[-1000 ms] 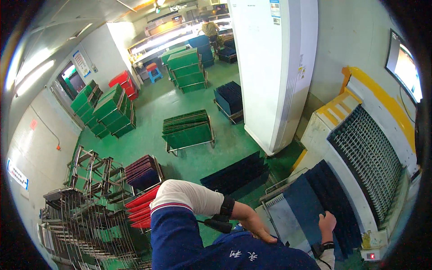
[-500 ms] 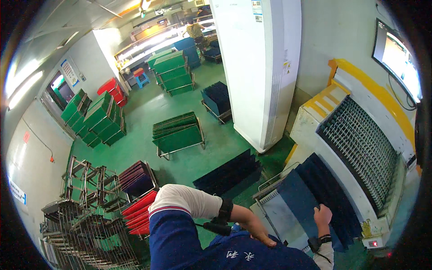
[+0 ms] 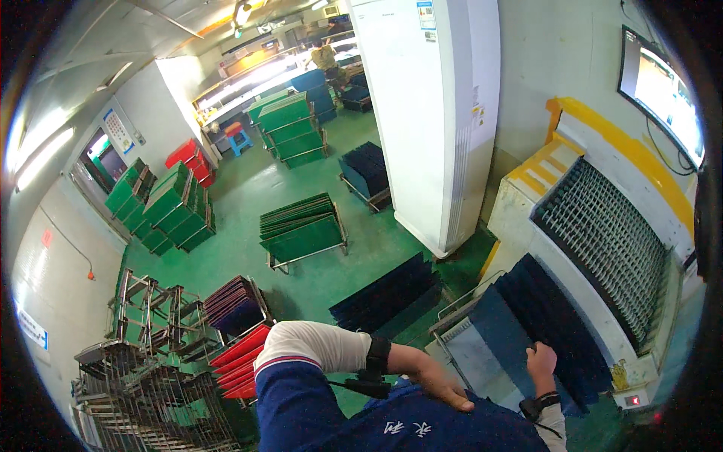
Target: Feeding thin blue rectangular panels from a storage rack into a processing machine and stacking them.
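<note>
My right hand [image 3: 541, 360] is closed at the edge of the front board in a row of flat boards, its fingers curled and thumb up. That front blue board [image 3: 501, 331] leans in a wire-sided rack. Behind it stand several darker navy boards [image 3: 561, 324], packed close and tilted. My left hand [image 3: 446, 384] lies against the front of my dark blue shirt [image 3: 422, 422]. Its thumb shows, while the other fingers are mostly hidden. A black strap with a small device [image 3: 370, 377] circles the left wrist, and another black band [image 3: 536, 407] the right.
A machine with a slatted roller bed [image 3: 602, 241] stands at right, under a screen [image 3: 659, 94]. A tall white cabinet unit [image 3: 429, 113] rises ahead. Racks of navy boards [image 3: 388, 290], green boards [image 3: 301, 233] and red boards [image 3: 245, 361] stand on the floor. Empty metal racks [image 3: 151, 377] pile at left.
The view has shifted slightly, so the room's contents sit a little further right and lower at left. Both hands keep nearly the same places and poses.
</note>
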Tool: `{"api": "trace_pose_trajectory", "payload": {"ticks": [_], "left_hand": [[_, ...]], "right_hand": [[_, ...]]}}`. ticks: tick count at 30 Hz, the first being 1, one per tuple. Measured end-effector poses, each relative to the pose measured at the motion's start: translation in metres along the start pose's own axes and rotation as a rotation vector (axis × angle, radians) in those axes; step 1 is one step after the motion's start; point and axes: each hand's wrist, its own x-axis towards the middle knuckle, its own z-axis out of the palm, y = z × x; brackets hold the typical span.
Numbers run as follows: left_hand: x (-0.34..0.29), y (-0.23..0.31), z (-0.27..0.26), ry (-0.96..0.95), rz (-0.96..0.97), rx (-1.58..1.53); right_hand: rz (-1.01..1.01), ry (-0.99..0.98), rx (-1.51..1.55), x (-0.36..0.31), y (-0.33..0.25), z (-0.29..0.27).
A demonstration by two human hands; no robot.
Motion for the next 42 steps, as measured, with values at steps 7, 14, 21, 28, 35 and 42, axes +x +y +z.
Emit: {"api": "trace_pose_trajectory", "payload": {"ticks": [7, 14, 21, 28, 35, 42], "left_hand": [[0.0, 0.019, -0.005, -0.006, 0.095, 0.166], [0.013, 0.016, -0.011, -0.008, 0.023, 0.325], [0.027, 0.005, -0.013, -0.02, 0.012, 0.225], [0.036, -0.016, -0.014, 0.006, 0.036, 0.163], [0.045, -0.026, -0.021, -0.016, -0.14, 0.082], [0.023, 0.006, -0.008, 0.163, -0.23, -0.026]], "right_hand": [[-0.019, 0.069, 0.065, 0.004, 0.004, 0.001], [0.067, -0.071, 0.035, 0.009, 0.0, -0.012], [0.041, 0.004, 0.052, 0.016, 0.007, -0.012], [0.041, -0.017, 0.065, 0.019, 0.012, -0.007], [0.041, 0.019, 0.048, 0.019, 0.014, -0.002], [0.028, 0.055, 0.081, 0.024, 0.015, -0.006]]}}
